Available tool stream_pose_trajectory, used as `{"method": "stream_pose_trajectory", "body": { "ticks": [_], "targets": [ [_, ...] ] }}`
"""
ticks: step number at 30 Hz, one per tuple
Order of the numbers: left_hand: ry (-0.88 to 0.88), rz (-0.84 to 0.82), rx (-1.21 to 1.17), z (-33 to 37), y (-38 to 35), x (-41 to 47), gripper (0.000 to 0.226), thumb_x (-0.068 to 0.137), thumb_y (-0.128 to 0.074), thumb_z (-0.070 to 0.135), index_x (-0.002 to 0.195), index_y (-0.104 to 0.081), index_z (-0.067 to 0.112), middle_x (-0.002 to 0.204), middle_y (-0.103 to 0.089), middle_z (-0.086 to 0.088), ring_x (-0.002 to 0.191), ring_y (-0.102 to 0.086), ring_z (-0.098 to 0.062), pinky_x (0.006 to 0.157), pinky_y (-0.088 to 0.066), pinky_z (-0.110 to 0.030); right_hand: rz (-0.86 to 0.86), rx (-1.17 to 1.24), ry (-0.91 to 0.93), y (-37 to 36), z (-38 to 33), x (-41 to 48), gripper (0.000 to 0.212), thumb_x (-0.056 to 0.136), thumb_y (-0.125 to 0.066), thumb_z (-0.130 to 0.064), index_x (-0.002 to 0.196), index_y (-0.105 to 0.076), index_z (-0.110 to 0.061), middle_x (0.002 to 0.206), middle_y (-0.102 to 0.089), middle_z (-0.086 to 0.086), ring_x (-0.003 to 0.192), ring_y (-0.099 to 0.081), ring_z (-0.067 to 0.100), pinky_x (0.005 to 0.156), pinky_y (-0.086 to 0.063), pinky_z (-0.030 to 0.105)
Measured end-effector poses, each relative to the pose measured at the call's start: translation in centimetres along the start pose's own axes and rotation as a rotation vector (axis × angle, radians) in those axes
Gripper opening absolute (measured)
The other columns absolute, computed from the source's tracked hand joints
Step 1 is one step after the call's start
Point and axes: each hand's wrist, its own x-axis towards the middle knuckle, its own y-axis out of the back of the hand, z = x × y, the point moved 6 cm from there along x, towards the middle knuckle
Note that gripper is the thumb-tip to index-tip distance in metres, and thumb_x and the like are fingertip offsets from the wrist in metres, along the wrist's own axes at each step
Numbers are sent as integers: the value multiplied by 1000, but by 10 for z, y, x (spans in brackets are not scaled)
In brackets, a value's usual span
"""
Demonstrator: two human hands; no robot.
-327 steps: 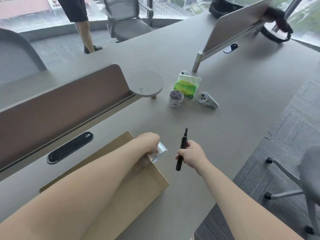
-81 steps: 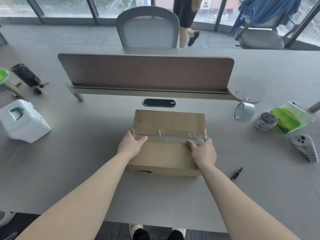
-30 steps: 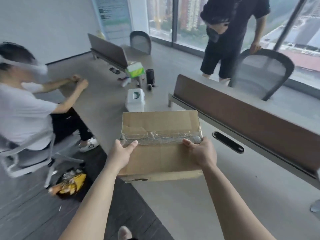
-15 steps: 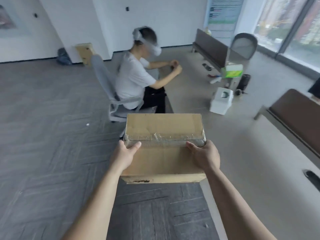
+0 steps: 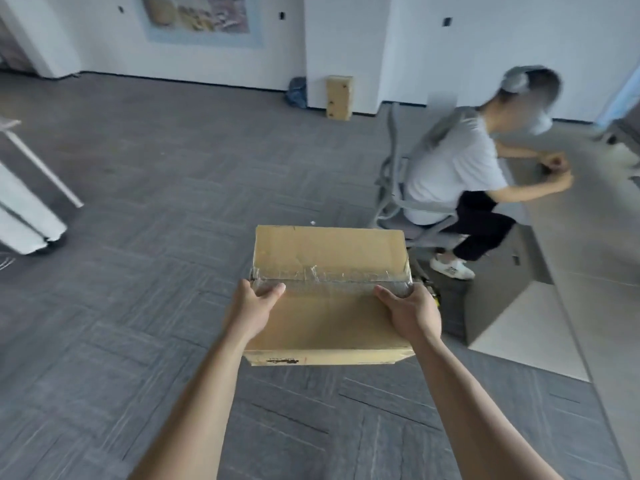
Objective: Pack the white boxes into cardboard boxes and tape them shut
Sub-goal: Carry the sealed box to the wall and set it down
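Grey carpet tiles point(image 5: 145, 237) fill most of what lies ahead of you, with a white wall at the back and the pale desk point(image 5: 588, 271) running off to your right, where a seated person point(image 5: 457, 168) works in a swivel chair point(image 5: 398, 188). You are carrying the cardboard box point(image 5: 329, 296) in the air in front of you, clear of the desk and over the floor. Your left hand point(image 5: 254, 308) clasps its left side with the thumb laid over the top, and your right hand point(image 5: 410, 311) clasps the right side the same way; both thumbs sit at or just below the band of clear tape point(image 5: 332, 277) that crosses the lid. That seam looks sealed, so this box reads as finished and the job now is to set it down somewhere out of the way. Keep it level, since the white boxes are presumably inside and would likely shift if it tips. Press in evenly from both sides rather than bearing on the lid with your thumbs, because the tape is crinkled and could lift. Give the chair a wide berth as you turn. Where the box should go is not visible, so choose a flat spot, lower it with both hands and let go only once the bottom rests fully.
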Motion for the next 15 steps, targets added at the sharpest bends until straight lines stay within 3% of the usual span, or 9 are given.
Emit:
{"method": "stream_pose_trajectory", "body": {
  "ticks": [3, 9, 13, 15],
  "targets": [
    [46, 91, 20, -45, 77, 26, 73, 91, -59, 56, 137, -37, 4, 141, -49, -14, 112, -53, -26, 86, -41, -35, -102, -58, 71, -75, -56, -18, 54, 76, -70, -65, 98, -57, -18, 90, -66, -3, 76, -62, 18, 55, -43, 30],
    [139, 198, 70, -102, 171, 84, 60, 89, -55, 63, 119, -44, 12, 107, -56, -3, 88, -56, -23, 75, -50, -37, -198, -143, 178, -184, -148, -19, 58, 76, -67, -69, 100, -57, -18, 88, -63, -7, 78, -62, 18, 60, -49, 33],
    [176, 234, 92, -115, 197, 129, 66, 89, -55, 64, 123, -45, 9, 104, -55, -2, 86, -54, -22, 66, -45, -33, -223, -161, 206, -232, -184, 5, 59, 73, -67, -72, 99, -58, -20, 91, -65, -6, 82, -63, 20, 66, -52, 36],
    [186, 247, 84, -116, 204, 161, 66, 89, -56, 64, 124, -46, 9, 102, -54, 0, 87, -54, -22, 70, -47, -34, -233, -164, 217, -256, -200, 27, 59, 73, -67, -72, 98, -58, -19, 91, -66, -5, 83, -63, 21, 66, -51, 35]
  ]
}}
